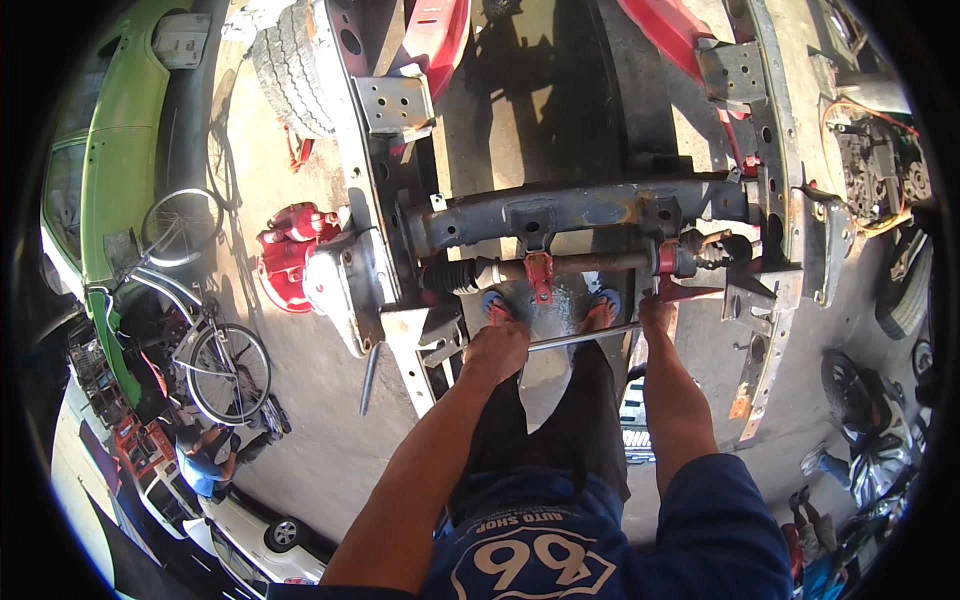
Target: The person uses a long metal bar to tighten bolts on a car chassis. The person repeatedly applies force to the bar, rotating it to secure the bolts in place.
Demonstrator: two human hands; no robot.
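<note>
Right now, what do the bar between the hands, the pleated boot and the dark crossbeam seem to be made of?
Bar: likely bare or plated metal, its smooth silvery surface catching light. Pleated boot: probably rubber or soft plastic, black with ribbed folds. Crossbeam: apparently painted metal, likely steel, with brownish, rust-like patches showing.

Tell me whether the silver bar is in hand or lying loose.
In hand: the left hand is closed around the bar, which runs to the right hand. I can't tell the right's exact grip.
</note>
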